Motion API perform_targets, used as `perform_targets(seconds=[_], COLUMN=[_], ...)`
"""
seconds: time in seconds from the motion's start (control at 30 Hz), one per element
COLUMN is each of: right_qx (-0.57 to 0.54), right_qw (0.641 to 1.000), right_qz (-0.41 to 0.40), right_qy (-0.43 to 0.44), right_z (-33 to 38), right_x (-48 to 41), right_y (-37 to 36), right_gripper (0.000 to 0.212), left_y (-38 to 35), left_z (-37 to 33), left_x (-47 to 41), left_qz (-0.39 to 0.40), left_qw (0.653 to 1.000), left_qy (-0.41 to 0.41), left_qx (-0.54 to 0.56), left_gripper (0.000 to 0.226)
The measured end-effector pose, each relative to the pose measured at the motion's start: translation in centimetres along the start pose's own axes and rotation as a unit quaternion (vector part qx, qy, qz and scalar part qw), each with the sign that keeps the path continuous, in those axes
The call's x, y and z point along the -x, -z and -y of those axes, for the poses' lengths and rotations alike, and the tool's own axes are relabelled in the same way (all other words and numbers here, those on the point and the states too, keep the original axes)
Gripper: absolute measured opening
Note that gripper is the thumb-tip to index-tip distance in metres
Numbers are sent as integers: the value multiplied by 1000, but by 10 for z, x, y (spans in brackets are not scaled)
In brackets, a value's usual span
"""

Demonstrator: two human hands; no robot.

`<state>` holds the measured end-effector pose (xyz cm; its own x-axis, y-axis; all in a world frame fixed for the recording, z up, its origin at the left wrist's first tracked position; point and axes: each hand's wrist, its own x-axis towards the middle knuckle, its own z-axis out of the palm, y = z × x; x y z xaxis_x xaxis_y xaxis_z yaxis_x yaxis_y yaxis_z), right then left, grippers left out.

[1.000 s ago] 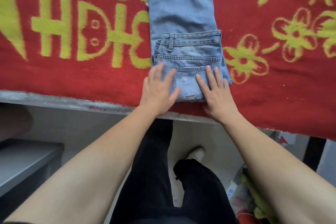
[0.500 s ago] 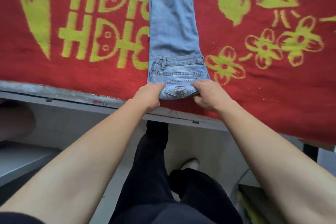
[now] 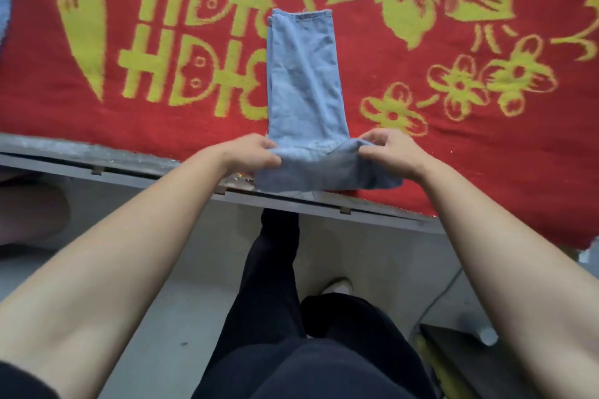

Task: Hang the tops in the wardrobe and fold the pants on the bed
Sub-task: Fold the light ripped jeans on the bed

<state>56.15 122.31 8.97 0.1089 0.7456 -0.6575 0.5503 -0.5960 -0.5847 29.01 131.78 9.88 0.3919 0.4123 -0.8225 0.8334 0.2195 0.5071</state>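
Both gripping folded jeans (image 3: pixel 304 81) mid-frame: left hand (image 3: pixel 249 154) one side, right hand (image 3: pixel 389 152) the other; over red blanket (image 3: pixel 486 139).

- Left hand (image 3: pixel 251 155) and right hand (image 3: pixel 390 154) bare; forearms (image 3: pixel 136 249) uncovered
- Dark sleeve (image 3: pixel 17 381) edge at 8 o'clock
- Dark top (image 3: pixel 311 369) at 6 o'clock
- Loose black trousers (image 3: pixel 275 272), full length
- White shoe (image 3: pixel 337 285) toe showing past the trouser hem, near 6 o'clock
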Motion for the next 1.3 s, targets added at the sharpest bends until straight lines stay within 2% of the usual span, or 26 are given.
perform_targets(seconds=[0.07, 0.13, 0.23, 0.37, 0.53, 0.7, 0.83, 0.93, 1.03, 1.13, 1.2, 1.3], right_qx=[-46, -54, -41, 5, 74, 123, 75, -17, -30, 115, 202, 271], right_qw=[998, 993, 987, 983, 982, 976, 978, 977, 978, 977, 960, 929], right_qz=[-52, -102, -146, -172, -159, -135, -132, -153, -161, -172, -192, -230], right_qy=[-13, -28, -47, -68, -76, -119, -141, -150, -132, -56, 25, 101], right_z=[12, 23, 30, 25, 10, 17, 43, 66, 80, 83, 77, 56], right_x=[-22, -50, -94, -153, -206, -225, -240, -265, -287, -286, -270, -232], right_y=[4, 4, 5, -4, -28, -26, -9, 3, 10, 9, -1, -23], right_gripper=[19, 28, 45, 55, 39, 38, 45, 52, 65, 79, 76, 65], left_y=[14, 22, 27, 30, 32, 34, 50, 70, 96, 112, 110, 92], left_z=[4, 8, 17, 35, 48, 45, 37, 24, 6, -6, -6, 3], left_x=[-20, -45, -92, -150, -194, -198, -199, -213, -232, -236, -226, -207], left_qz=[-93, -171, -210, -267, -314, -322, -275, -278, -292, -313, -338, -353], left_qw=[985, 954, 932, 937, 934, 941, 956, 954, 950, 945, 915, 876], left_qy=[-2, 9, 38, 71, 62, 47, 78, 73, 31, -73, -157, -240], left_qx=[143, 246, 294, 215, 159, 88, 66, 90, 108, -52, -155, -224], left_gripper=[20, 20, 31, 33, 21, 28, 31, 42, 48, 56, 51, 42])
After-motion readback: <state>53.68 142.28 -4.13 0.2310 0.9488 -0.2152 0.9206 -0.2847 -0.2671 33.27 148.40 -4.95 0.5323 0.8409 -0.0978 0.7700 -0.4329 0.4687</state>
